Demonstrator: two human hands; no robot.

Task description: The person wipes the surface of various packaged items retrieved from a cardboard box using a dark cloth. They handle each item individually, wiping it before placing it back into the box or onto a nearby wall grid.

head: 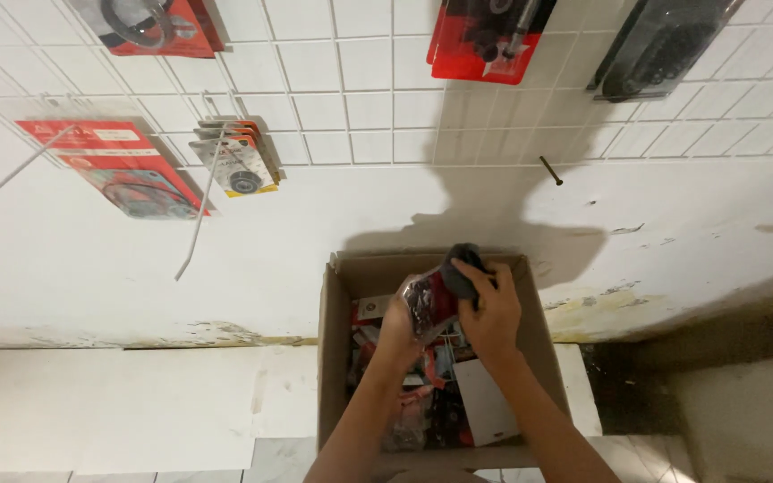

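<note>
Fingers [471, 268] of the right hand [491, 309] clamp a dark round part; the left hand [402, 315] grips a clear packet [428, 300], both above the cardboard box [334, 358] on the floor. Many packets remain inside; several hang on the wall grid [360, 98].

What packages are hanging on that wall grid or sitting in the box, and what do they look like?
Red flat pack: left on the grid, tilted, dark ring inside.
Small orange-yellow packs: stacked on a hook, dark disc.
Red packs: top edge, cut off.
Black pack: top right.
Clear red-and-black packet: held by both hands over the cardboard box of similar packets.
</note>
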